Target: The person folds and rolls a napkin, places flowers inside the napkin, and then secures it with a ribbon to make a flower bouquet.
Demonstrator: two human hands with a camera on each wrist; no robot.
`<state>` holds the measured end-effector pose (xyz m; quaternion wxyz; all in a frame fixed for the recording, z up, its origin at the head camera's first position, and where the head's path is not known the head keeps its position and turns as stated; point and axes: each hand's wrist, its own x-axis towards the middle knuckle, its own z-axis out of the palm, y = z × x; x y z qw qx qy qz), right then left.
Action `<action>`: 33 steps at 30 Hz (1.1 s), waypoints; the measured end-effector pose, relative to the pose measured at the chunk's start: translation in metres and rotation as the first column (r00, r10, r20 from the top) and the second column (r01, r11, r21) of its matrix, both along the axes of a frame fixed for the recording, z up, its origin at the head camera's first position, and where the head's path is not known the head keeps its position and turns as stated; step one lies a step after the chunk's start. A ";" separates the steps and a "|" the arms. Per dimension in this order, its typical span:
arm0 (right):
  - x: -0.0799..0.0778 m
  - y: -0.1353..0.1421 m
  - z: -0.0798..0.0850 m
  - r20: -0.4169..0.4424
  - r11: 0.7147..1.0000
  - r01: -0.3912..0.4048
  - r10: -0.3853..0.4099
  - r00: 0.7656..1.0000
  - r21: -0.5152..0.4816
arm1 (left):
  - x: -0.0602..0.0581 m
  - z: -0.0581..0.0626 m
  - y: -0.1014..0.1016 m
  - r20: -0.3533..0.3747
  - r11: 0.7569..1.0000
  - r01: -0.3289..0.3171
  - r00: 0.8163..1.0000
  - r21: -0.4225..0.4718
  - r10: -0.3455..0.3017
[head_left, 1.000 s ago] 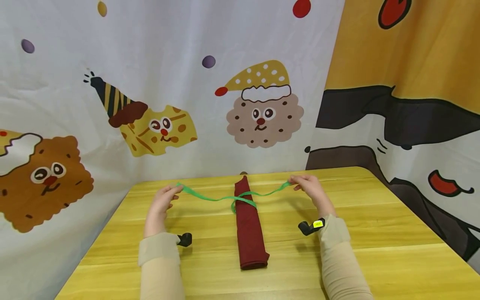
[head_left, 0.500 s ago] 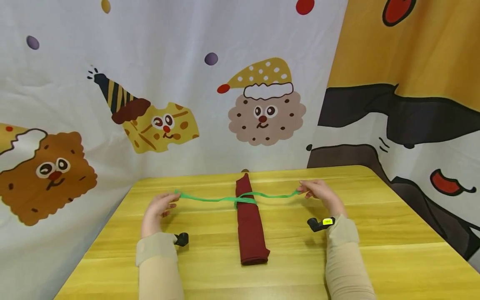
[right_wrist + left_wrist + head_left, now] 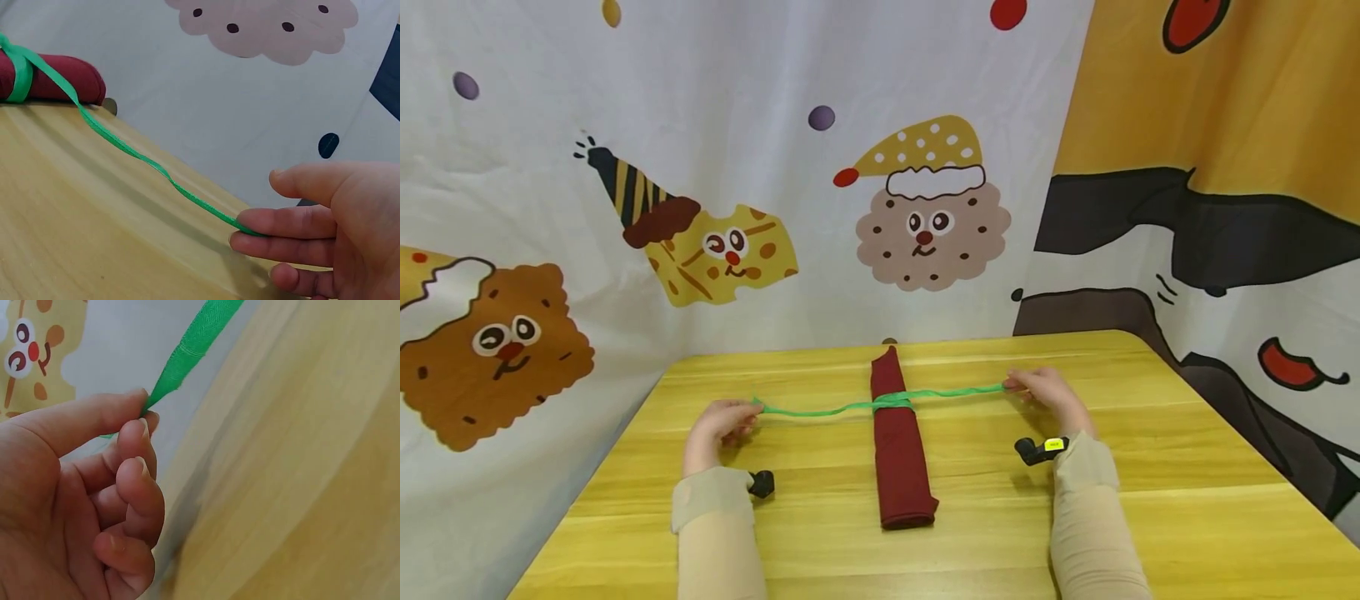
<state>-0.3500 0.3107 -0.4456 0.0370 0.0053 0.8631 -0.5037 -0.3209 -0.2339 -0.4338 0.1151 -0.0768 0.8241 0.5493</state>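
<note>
A dark red rolled cloth (image 3: 904,467) lies lengthwise on the table, with a green ribbon (image 3: 893,401) crossed round its upper part. My left hand (image 3: 718,429) pinches one ribbon end between thumb and index finger; the left wrist view shows the other fingers of this hand (image 3: 69,494) curled loosely. On the other side, my right hand (image 3: 1054,398) holds the opposite end. In the right wrist view the ribbon (image 3: 125,145) runs in between the index and middle fingers of the hand (image 3: 350,231), the thumb standing apart. Both ribbon lengths stretch nearly straight out from the roll.
The wooden table (image 3: 820,550) ends at a white curtain (image 3: 737,75) printed with cartoon food. Black wrist cameras stick out inward from both sleeves, the left camera (image 3: 762,483) and the right camera (image 3: 1033,450), low over the table.
Both hands have lowered, and the right hand has moved outward to the right. The ribbon has drawn straighter, and its loose loop has tightened against the cloth roll.
</note>
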 end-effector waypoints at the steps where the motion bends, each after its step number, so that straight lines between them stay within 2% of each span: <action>1: 0.000 0.000 -0.001 0.000 1.000 0.002 -0.002 1.000 0.005 | 0.001 -0.001 0.001 0.008 1.000 -0.001 1.000 -0.015 0.001; 11: -0.001 -0.001 -0.006 -0.008 0.999 -0.021 0.021 1.000 0.042 | 0.006 -0.002 0.000 0.049 0.995 0.009 0.999 -0.101 -0.004; 16: -0.002 -0.002 -0.005 -0.003 0.998 -0.018 0.019 1.000 0.058 | 0.008 -0.002 0.003 0.045 0.991 -0.020 0.999 -0.129 0.026; 22: -0.003 -0.001 -0.004 -0.005 0.995 -0.027 0.028 1.000 0.101 | 0.001 -0.005 0.007 0.041 0.980 -0.047 0.998 -0.192 0.056; 26: -0.004 -0.001 -0.005 -0.005 0.992 -0.021 0.022 1.000 0.125 | -0.002 -0.007 0.007 0.033 0.966 -0.029 0.999 -0.256 0.039; 29: -0.003 -0.003 -0.005 -0.013 0.990 -0.008 0.010 1.000 0.141 | -0.001 -0.001 0.005 -0.002 0.950 -0.007 1.000 -0.311 0.006; 33: 0.000 -0.010 0.000 -0.043 0.986 0.017 -0.010 0.999 0.168 | 0.001 0.019 0.011 -0.096 0.937 -0.011 0.995 -0.348 -0.024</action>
